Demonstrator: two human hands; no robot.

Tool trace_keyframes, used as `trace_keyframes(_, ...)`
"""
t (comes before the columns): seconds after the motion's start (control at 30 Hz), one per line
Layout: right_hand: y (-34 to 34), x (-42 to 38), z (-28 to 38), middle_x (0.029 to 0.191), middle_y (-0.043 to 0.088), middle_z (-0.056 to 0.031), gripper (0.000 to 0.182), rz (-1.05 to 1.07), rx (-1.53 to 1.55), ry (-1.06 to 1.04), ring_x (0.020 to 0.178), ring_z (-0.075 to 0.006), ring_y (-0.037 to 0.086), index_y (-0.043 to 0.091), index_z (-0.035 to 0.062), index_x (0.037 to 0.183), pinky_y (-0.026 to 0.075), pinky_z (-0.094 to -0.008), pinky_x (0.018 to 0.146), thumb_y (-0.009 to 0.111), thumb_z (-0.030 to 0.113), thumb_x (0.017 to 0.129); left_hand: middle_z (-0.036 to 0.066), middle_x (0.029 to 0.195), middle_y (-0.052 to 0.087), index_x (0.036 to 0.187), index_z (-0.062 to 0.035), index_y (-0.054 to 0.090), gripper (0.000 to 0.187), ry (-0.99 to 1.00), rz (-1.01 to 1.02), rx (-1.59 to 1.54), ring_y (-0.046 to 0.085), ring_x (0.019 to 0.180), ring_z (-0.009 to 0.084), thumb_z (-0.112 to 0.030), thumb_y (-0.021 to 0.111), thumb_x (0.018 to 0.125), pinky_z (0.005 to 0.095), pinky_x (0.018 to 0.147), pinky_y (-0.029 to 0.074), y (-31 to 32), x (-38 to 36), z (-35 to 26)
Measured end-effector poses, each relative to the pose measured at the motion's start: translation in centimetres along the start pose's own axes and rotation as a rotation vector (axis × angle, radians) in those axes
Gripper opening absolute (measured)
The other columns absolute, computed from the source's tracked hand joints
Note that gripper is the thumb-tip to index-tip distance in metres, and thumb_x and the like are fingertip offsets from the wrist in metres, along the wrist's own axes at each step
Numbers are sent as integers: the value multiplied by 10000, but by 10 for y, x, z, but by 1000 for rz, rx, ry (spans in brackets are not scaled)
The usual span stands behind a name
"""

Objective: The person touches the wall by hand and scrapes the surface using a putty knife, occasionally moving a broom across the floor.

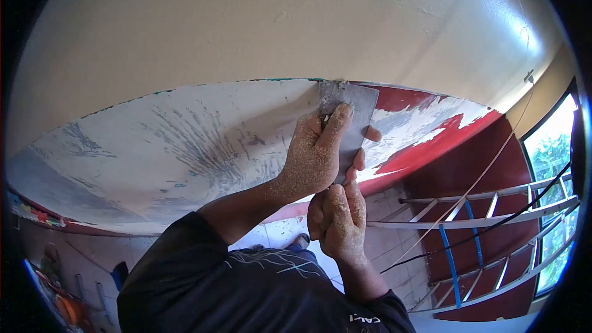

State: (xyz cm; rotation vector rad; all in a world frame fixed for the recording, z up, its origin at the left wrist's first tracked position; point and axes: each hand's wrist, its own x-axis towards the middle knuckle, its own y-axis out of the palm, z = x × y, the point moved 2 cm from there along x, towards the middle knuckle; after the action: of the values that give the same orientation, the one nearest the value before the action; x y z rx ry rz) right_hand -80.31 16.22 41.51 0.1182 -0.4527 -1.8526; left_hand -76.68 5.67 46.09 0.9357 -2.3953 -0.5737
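A flat grey metal scraper blade (362,108) stands upright against the wall, its top edge at the border where the tan paint begins. My left hand (311,157) is closed around the blade, thumb on the front face and fingertips showing past its right edge. Just below, my right hand (341,219) is closed around the scraper's lower end; any handle is hidden inside the fist. Pale dust and flakes coat both hands. Around the blade, the scraped wall (259,126) shows white and grey patches, with red paint (401,159) remaining to the right.
An aluminium ladder (475,216) with blue straps lies sideways at the right, near a window (552,142). A cable (499,148) hangs from the wall and a black cord crosses the ladder. Tiled floor (388,206) lies below; several items clutter the lower left.
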Motion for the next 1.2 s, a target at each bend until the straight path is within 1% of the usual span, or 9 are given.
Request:
trace_keyframes(0.13,4,-1,3,546,428,-30,274,-5,-3,-40,391,-86,389,321,9,1233,332,-218,361,321,176,1016,114,846,660,1051,15,533,391,0,-6,-30,569,554,86,-345,384,1007,215,422,459,0,-2,1)
trace_keyframes(0.23,0,2,-1,547,429,-22,310,30,-6,1,392,-81,389,297,8,1270,329,-216,364,330,183,1015,136,862,665,1119,-11,523,386,-6,12,32,589,554,133,-354,398,993,244,435,482,-2,0,0)
trace_keyframes(0.43,-1,2,-3,548,432,-10,298,73,-63,-8,393,-74,388,342,6,1246,328,-207,373,342,197,1017,134,872,668,1110,-16,530,389,19,2,6,595,562,126,-364,403,992,237,421,478,-8,1,4)
trace_keyframes(0.6,10,-2,-1,534,429,-13,261,-55,-1,-19,382,-75,386,370,-7,1180,319,-208,362,340,195,1018,132,880,671,1105,-17,535,389,16,10,22,597,562,122,-365,403,992,242,441,490,-7,-4,1)
trace_keyframes(0.73,4,0,-1,539,430,-25,278,48,-30,-53,387,-76,385,361,-9,1210,321,-209,357,345,191,1017,127,872,673,1100,-14,538,390,14,19,2,596,558,120,-363,400,993,244,444,492,-6,-2,-3)
trace_keyframes(0.83,-1,-4,-9,541,430,-32,334,72,-13,-21,398,-76,392,315,2,1289,329,-208,361,351,190,1016,127,874,671,1099,-13,534,385,50,20,2,593,553,120,-357,396,995,244,445,494,-8,-5,1)
trace_keyframes(0.93,6,1,-3,548,437,-34,350,8,-10,0,407,-78,400,295,17,1314,329,-207,363,354,191,1016,130,877,666,1104,-15,528,383,34,27,57,590,546,125,-355,390,996,246,438,488,-10,-2,-2)
trace_keyframes(1.07,5,-4,-6,563,444,-37,374,68,-30,-60,411,-83,402,265,17,1337,328,-204,363,343,197,1018,127,874,661,1103,-12,526,392,9,16,21,588,541,131,-363,387,996,245,428,483,-9,-6,-4)
trace_keyframes(1.2,8,0,-7,559,438,-35,314,43,-22,12,407,-85,396,303,15,1277,333,-208,368,330,194,1021,127,886,658,1094,-8,525,404,11,3,19,591,554,132,-375,388,995,242,423,477,-11,-4,-5)
